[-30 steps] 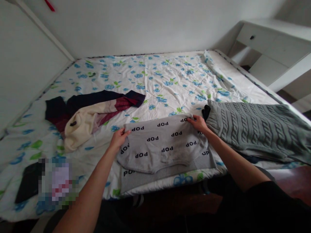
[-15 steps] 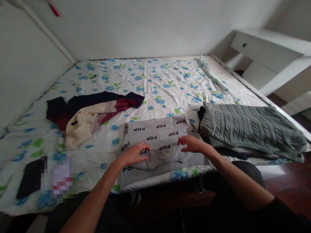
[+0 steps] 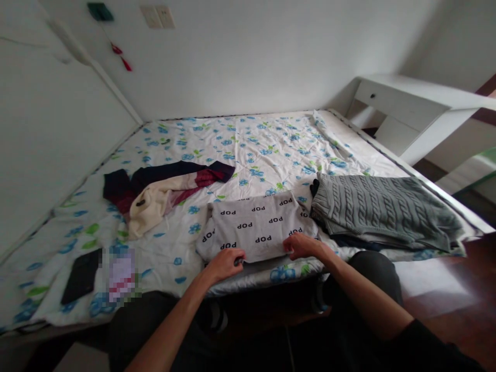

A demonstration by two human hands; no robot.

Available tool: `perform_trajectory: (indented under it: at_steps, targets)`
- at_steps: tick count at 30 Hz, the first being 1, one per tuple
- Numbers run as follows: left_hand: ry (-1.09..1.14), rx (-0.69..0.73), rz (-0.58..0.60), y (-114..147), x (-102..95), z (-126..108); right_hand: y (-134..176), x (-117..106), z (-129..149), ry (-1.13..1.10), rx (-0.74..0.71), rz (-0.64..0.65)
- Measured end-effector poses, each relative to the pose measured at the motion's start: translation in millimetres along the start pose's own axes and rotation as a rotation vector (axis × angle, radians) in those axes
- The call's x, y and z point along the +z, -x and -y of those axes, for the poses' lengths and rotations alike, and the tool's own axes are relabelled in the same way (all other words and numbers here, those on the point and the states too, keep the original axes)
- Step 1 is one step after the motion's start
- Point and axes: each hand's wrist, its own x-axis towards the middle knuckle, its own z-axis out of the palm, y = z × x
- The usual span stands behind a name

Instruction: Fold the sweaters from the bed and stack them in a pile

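A light grey sweater point(image 3: 253, 222), printed all over with black "POP" lettering, lies folded on the near edge of the bed. My left hand point(image 3: 228, 263) is closed on its near edge at the left. My right hand point(image 3: 302, 246) pinches the same edge farther right. Just right of it rests a pile of folded clothes, topped by a grey-green cable-knit sweater point(image 3: 383, 209). Left of the printed sweater a cream, maroon and navy sweater point(image 3: 151, 204) is spread loosely with its sleeves out.
A floral sheet point(image 3: 232, 150) covers the bed. A dark flat case point(image 3: 82, 276) and a blurred-out item point(image 3: 121, 276) lie near its front left. A white desk point(image 3: 403, 111) stands beyond the right side, and walls border the back and left.
Both hands have closed on the printed sweater's near edge, which now covers most of the ribbed strip below it. The camera view has tilted up, showing more wall.
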Motion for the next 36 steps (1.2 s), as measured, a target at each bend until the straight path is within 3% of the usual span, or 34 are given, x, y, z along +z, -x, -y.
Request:
perform_trajectory:
  at_steps: [8, 10, 13, 14, 16, 18, 21, 24, 26, 31, 36]
  targets:
    - [0.020, -0.005, 0.065, 13.9, 12.4, 0.7, -7.3, 3.8, 2.8, -0.002, 0.014, 0.180]
    - [0.110, -0.008, 0.125, 10.6, 6.7, 3.8, -11.0, 4.4, -0.2, -0.066, 0.006, 0.222]
    - [0.379, -0.036, 0.187, 1.3, -17.3, 18.7, -14.4, 2.0, -11.5, -0.210, -0.005, 0.284]
    - [0.460, -0.069, 0.132, -3.2, -28.7, 27.3, -15.5, 0.1, -16.7, -0.244, -0.002, 0.262]
    - [0.524, -0.167, -0.099, -14.0, -52.6, 49.8, -19.0, -5.8, -29.1, -0.269, 0.022, 0.129]
    - [0.467, -0.284, -0.347, -26.6, -73.2, 77.5, -24.8, -14.8, -44.2, -0.260, 0.066, -0.049]
    - [0.337, -0.481, -0.542, -45.9, -90.0, 119.0, -36.5, -32.7, -71.3, -0.234, 0.177, -0.316]
    - [0.317, -0.636, -0.568, -63.5, -91.0, 144.6, -48.0, -48.9, -98.1, -0.159, 0.257, -0.551]
    - [0.320, -0.646, -0.563, -72.8, -88.1, 150.1, -54.8, -53.6, -110.9, -0.093, 0.269, -0.630]
    - [0.183, -0.456, -0.506, -81.8, -81.8, 149.8, -72.9, -32.7, -117.2, 0.009, 0.277, -0.542]
    - [0.123, -0.520, -0.423, -79.4, -72.3, 160.2, -86.3, -6.6, -112.6, -0.009, 0.392, -0.498]
